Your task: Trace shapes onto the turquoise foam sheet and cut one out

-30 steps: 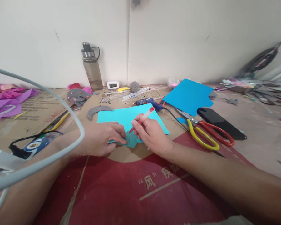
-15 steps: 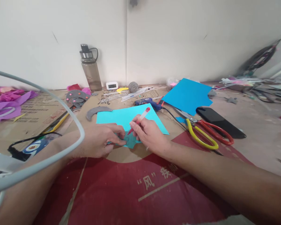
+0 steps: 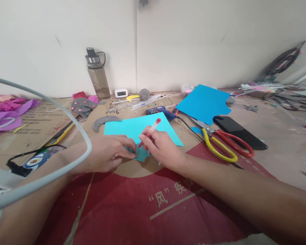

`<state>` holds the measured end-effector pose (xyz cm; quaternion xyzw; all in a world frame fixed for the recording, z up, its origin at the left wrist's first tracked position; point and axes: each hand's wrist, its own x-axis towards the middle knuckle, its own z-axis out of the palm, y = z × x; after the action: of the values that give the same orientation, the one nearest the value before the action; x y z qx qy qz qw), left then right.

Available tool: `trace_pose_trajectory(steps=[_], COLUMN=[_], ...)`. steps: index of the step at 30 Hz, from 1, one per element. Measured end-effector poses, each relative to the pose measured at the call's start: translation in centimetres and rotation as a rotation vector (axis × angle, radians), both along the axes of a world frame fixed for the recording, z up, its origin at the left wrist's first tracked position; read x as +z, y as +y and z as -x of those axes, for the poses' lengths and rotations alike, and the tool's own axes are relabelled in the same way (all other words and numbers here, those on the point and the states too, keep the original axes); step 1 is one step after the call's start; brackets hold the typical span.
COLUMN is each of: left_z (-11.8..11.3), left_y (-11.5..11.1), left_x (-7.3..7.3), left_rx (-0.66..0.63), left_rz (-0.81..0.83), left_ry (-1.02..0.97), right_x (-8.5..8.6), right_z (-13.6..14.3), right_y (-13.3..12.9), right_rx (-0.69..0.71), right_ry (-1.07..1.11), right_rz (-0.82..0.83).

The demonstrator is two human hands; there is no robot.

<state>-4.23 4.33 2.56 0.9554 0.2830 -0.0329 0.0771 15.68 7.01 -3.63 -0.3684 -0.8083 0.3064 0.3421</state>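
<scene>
From my end I watch the right hand with its fingers closed around a red-and-white pen, the tip at a small teal piece that bears drawn lines. That piece lies between the two hands, under the fingertips of the left hand, which rest close together on it; I can't tell whether the left thumb pinches it. Just beyond the fingers I see a turquoise sheet, with a grey crescent at its left corner. Scissors lie to the right of the pen fingers, beside a phone.
</scene>
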Motion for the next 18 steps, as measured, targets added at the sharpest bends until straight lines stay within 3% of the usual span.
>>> trace_pose_trajectory(steps=[18], left_z=[-0.98], left_y=[-0.93], left_x=[-0.09], left_rx=[0.09], left_rz=[-0.007], left_ry=[-0.014], right_x=[-0.05], right_z=[-0.01], right_y=[0.3], right_rx=[0.0], right_ry=[-0.003], right_rz=[-0.033])
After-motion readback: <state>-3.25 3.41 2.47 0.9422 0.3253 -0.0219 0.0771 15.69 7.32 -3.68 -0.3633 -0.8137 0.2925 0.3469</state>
